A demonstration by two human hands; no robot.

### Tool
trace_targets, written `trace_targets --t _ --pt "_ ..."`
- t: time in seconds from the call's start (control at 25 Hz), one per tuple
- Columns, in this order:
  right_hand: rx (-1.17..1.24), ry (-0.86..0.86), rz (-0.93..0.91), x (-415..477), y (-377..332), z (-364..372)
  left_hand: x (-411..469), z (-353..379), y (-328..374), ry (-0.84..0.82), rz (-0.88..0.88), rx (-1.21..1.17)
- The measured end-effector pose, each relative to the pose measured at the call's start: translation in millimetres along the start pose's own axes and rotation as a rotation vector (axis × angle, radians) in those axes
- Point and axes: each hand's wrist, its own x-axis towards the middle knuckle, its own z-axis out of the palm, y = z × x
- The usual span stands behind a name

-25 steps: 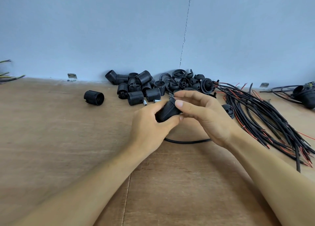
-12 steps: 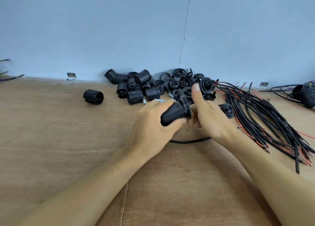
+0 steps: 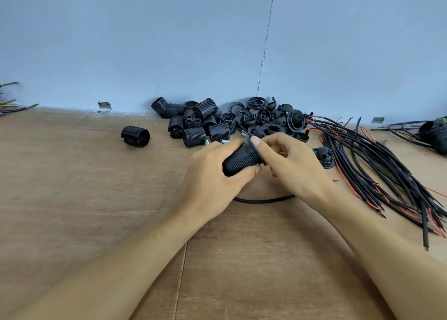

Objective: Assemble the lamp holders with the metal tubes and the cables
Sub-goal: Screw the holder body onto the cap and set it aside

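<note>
The holder (image 3: 242,160) hangs just over mid-table, its ribbed body gripped by the left hand (image 3: 212,182); the right hand (image 3: 297,165) pinches its flanged end. Its long axis runs left to right, flange tipped toward the wall (image 3: 169,41). A cable (image 3: 263,200) loops beneath. A pile (image 3: 205,124) crowds the back, a bundle (image 3: 377,165) the right; the table (image 3: 72,199) shows widest left and front.

The left hand (image 3: 212,182) covers the near end of the lamp holder (image 3: 242,159), and the right hand (image 3: 297,170) hides its far end. The cable (image 3: 263,200) shows only as an arc between the wrists. The wires (image 3: 14,107) on the left are blurred and cut off by the edge. A black part (image 3: 435,136) is cut off on the right.
</note>
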Motion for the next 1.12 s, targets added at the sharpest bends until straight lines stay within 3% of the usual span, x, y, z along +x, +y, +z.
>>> trace_targets --t 0.16,0.4,0.68,1.12 --pt "0.056 -0.037 -0.124 -1.3 -2.7 1.9 0.7 0.5 0.1 -0.010 0.005 0.014" --pt "0.271 -0.304 -0.066 -1.3 -7.8 -14.0 0.7 0.6 0.1 -0.005 -0.016 0.054" --pt "0.411 -0.315 0.012 1.7 -3.3 -13.2 0.7 0.9 0.0 -0.018 -0.037 0.058" --pt "0.389 -0.333 0.046 1.9 -0.4 -15.3 0.4 0.9 -0.7 -0.039 0.002 0.070"
